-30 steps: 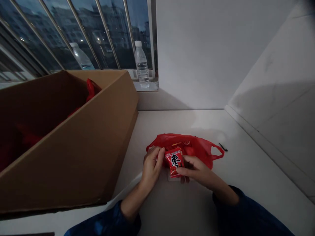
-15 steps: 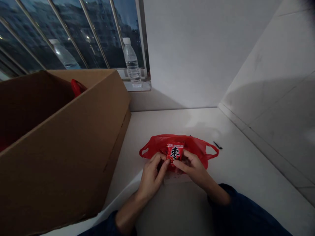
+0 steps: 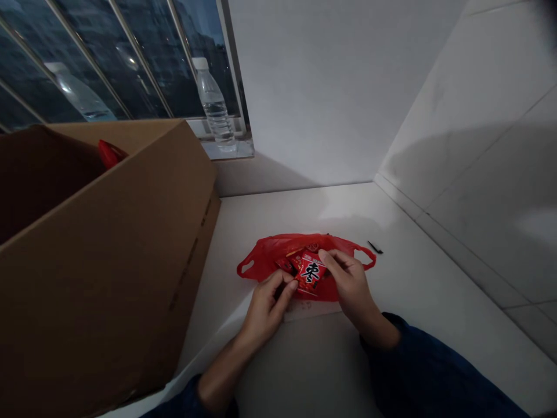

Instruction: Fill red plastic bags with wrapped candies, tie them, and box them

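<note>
Between my hands is a small red snack packet [image 3: 311,271] with a large black character on its front, tilted a little. My left hand [image 3: 266,302] pinches its lower left corner between thumb and finger. At its upper right edge, my right hand [image 3: 349,283] grips it with the thumb on top. Beneath both hands a red plastic bag [image 3: 266,248] lies spread on the white surface, its handles out to either side. Other red packets [image 3: 285,265] show inside the bag, partly hidden by the held one.
A large cardboard box [image 3: 143,255] stands at the left, with a red item [image 3: 109,154] inside. Water bottles [image 3: 216,107] stand by the barred window. A small black piece [image 3: 375,248] lies right of the bag. Walls close off the back and right.
My right hand has moved from the packet's lower right edge up to its upper right corner. The packet has tilted clockwise. The whole view has shifted slightly.
</note>
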A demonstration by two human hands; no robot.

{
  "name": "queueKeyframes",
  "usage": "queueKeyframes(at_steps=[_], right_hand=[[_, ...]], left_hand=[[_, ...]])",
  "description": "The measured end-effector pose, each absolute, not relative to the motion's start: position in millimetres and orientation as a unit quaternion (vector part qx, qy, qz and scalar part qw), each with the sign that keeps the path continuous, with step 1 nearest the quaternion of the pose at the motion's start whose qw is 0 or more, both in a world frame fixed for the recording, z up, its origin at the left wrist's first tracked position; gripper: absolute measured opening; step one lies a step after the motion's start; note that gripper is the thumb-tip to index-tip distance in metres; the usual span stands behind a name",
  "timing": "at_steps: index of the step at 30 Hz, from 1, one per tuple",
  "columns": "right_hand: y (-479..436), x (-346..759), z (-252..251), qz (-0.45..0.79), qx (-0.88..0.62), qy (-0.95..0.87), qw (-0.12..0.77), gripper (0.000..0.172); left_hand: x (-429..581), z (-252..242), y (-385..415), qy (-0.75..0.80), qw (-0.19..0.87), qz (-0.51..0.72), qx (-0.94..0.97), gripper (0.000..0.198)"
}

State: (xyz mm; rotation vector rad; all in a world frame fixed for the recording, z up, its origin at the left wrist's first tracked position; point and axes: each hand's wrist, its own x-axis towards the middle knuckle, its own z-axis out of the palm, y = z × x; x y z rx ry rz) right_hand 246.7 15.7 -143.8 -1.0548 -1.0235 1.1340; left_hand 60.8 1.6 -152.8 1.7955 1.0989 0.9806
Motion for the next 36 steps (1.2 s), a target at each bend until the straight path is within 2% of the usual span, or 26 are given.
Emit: queueKeyframes(at_steps=[36], right_hand=[[17.4, 241.8, -147.7, 0.521, -0.439, -0.422, 0.598, 0.034]], left_hand=[[70.2, -157.6, -5.6, 0.444, 0.464, 0.424, 0.639, 0.029]])
